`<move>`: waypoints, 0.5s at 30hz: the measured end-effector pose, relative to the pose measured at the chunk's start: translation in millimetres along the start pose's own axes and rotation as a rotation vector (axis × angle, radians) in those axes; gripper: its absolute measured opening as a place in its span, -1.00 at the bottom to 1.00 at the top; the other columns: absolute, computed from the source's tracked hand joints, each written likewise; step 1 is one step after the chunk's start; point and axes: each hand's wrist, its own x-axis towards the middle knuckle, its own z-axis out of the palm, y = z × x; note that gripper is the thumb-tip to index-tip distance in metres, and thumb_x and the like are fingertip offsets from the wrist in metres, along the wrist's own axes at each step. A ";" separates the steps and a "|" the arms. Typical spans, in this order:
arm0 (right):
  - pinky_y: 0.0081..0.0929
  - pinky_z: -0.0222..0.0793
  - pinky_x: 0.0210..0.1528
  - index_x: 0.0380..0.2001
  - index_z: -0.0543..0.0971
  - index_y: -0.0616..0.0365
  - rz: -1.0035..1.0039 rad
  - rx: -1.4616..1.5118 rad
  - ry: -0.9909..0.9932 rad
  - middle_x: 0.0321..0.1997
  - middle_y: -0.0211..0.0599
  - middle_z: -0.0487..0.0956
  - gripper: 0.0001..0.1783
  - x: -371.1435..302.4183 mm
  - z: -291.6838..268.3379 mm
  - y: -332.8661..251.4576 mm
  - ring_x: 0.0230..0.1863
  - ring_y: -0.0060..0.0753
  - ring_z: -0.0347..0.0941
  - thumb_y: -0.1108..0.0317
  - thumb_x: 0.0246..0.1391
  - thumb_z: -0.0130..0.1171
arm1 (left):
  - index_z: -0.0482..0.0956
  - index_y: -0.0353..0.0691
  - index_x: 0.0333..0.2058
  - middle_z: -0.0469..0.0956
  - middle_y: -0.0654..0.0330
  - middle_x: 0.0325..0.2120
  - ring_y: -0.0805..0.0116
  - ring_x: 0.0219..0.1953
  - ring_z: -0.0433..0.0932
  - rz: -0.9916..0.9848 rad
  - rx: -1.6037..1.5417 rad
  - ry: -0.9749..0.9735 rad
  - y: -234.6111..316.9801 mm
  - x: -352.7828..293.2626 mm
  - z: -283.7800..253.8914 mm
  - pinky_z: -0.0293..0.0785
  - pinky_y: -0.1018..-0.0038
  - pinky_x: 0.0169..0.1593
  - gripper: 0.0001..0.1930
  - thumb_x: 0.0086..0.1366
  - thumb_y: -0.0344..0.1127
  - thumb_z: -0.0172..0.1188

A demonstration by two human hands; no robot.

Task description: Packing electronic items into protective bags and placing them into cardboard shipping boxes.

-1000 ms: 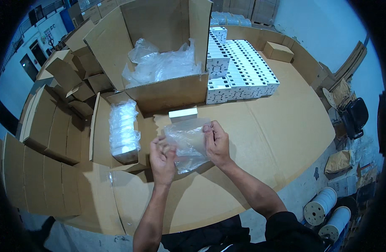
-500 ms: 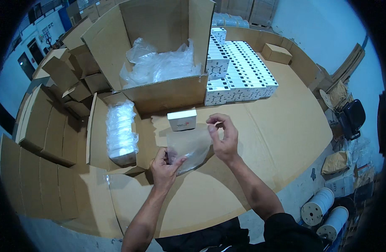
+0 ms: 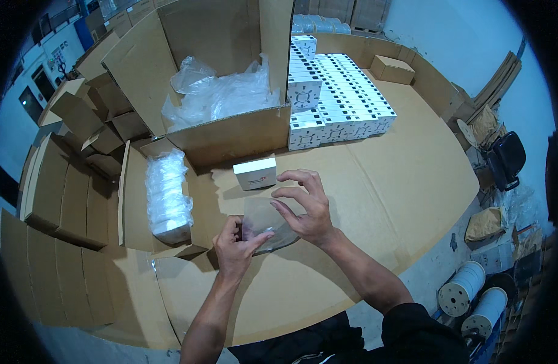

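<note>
My left hand (image 3: 235,246) pinches the lower left edge of a clear plastic bag (image 3: 260,213) between thumb and fingers. Over the bag's right side is my right hand (image 3: 309,212), its fingers spread and curved with nothing visible between them. A small white box (image 3: 255,175) stands on the cardboard surface just beyond the bag. To the left, a narrow open carton (image 3: 130,203) holds a row of plastic-wrapped items (image 3: 168,194). Behind it, a large open carton (image 3: 236,136) contains a heap of loose clear bags (image 3: 221,97).
Stacked white boxes (image 3: 345,100) fill the back middle of the cardboard-covered table (image 3: 400,188). A small brown carton (image 3: 392,69) sits at the far right. Folded brown cartons (image 3: 63,200) line the left side. Cable spools (image 3: 462,288) and a black chair (image 3: 506,159) are off the right edge.
My right hand has opened its fingers from a pinch and shifted slightly down and left over the bag. The left hand still grips it. The whole view has shifted a little.
</note>
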 end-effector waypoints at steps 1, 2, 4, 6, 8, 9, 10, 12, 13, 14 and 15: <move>-0.27 0.44 -0.01 -0.32 0.68 0.08 0.012 0.018 0.018 0.00 -0.25 0.58 -0.73 -0.4 1.1 -0.7 0.06 -0.17 0.45 0.50 -0.16 0.49 | 0.49 -0.26 -0.33 0.50 0.37 -0.58 0.68 -0.51 0.42 -0.019 -0.031 0.006 0.8 -0.1 0.2 0.42 0.66 -0.47 -0.59 -0.01 -0.35 0.61; -0.27 0.44 -0.01 -0.32 0.68 0.08 0.011 0.020 0.019 0.00 -0.25 0.58 -0.73 -0.2 1.5 -0.6 0.06 -0.17 0.45 0.50 -0.16 0.49 | 0.48 -0.24 -0.31 0.51 0.38 -0.57 0.70 -0.52 0.43 -0.038 -0.062 0.013 1.6 -0.2 0.3 0.40 0.68 -0.47 -0.60 0.01 -0.39 0.60; -0.27 0.43 0.02 -0.32 0.68 0.08 -0.038 0.007 0.026 0.00 -0.26 0.59 -0.71 0.0 1.4 1.2 0.04 -0.17 0.46 0.50 -0.19 0.51 | 0.49 -0.24 -0.30 0.52 0.37 -0.55 0.69 -0.50 0.44 -0.014 -0.064 0.022 1.0 1.3 2.2 0.41 0.68 -0.46 -0.59 0.00 -0.39 0.60; -0.26 0.43 0.01 -0.31 0.68 0.07 -0.035 0.004 0.030 0.00 -0.26 0.59 -0.70 -0.9 1.7 2.4 0.04 -0.17 0.46 0.50 -0.20 0.51 | 0.49 -0.24 -0.29 0.53 0.36 -0.54 0.68 -0.49 0.46 0.009 -0.064 0.031 1.6 2.2 2.5 0.42 0.68 -0.45 -0.59 0.00 -0.40 0.60; -0.26 0.43 0.01 -0.30 0.68 0.07 -0.033 0.001 0.034 0.01 -0.26 0.59 -0.68 -1.1 1.3 1.7 0.04 -0.17 0.46 0.49 -0.21 0.52 | 0.50 -0.25 -0.29 0.55 0.35 -0.51 0.65 -0.46 0.46 -0.033 -0.008 0.019 5.3 2.2 0.9 0.44 0.65 -0.42 -0.59 -0.01 -0.39 0.60; -0.25 0.42 0.03 -0.28 0.69 0.05 -0.015 -0.009 0.032 0.02 -0.26 0.58 -0.67 -0.6 0.4 -0.8 0.05 -0.17 0.45 0.47 -0.20 0.53 | 0.50 -0.25 -0.29 0.55 0.35 -0.51 0.65 -0.46 0.46 -0.033 -0.008 0.019 7.8 2.4 0.6 0.44 0.65 -0.42 -0.59 -0.01 -0.39 0.60; -0.23 0.41 0.05 -0.26 0.69 0.04 0.003 -0.018 0.031 0.04 -0.27 0.57 -0.66 0.1 -0.6 -3.1 0.06 -0.17 0.44 0.44 -0.20 0.53 | 0.50 -0.26 -0.29 0.55 0.35 -0.51 0.64 -0.46 0.46 -0.037 0.006 0.006 10.7 2.9 0.5 0.44 0.63 -0.41 -0.59 -0.02 -0.39 0.60; -0.23 0.38 0.08 -0.23 0.70 0.02 -0.031 -0.049 0.032 0.06 -0.29 0.57 -0.64 1.6 -0.6 -7.6 0.08 -0.18 0.42 0.42 -0.20 0.54 | 0.51 -0.26 -0.30 0.55 0.35 -0.51 0.64 -0.46 0.46 -0.041 0.024 -0.004 8.8 2.7 -0.1 0.45 0.62 -0.40 -0.59 -0.02 -0.38 0.61; -0.22 0.35 0.10 -0.21 0.70 0.00 -0.065 -0.080 0.032 0.07 -0.30 0.56 -0.62 2.1 0.5 -9.5 0.09 -0.18 0.40 0.39 -0.20 0.54 | 0.51 -0.27 -0.27 0.59 0.29 -0.49 0.61 -0.45 0.51 -0.015 0.020 -0.009 2.9 2.1 0.0 0.51 0.59 -0.38 -0.57 -0.02 -0.35 0.61; -0.22 0.35 0.10 -0.21 0.70 0.00 -0.066 -0.076 0.032 0.07 -0.30 0.56 -0.62 2.0 1.9 -10.8 0.09 -0.18 0.40 0.39 -0.20 0.54 | 0.52 -0.29 -0.25 0.63 0.23 -0.48 0.59 -0.43 0.56 0.012 0.016 -0.015 -0.3 1.6 -0.9 0.57 0.57 -0.35 -0.56 -0.01 -0.31 0.61; -0.21 0.31 0.14 -0.20 0.71 -0.03 -0.080 -0.087 0.032 0.08 -0.32 0.55 -0.61 1.6 1.5 -11.3 0.11 -0.19 0.38 0.36 -0.20 0.55 | 0.52 -0.29 -0.25 0.63 0.23 -0.48 0.59 -0.43 0.56 0.012 0.014 -0.015 1.2 1.8 -0.5 0.57 0.57 -0.35 -0.56 -0.01 -0.31 0.61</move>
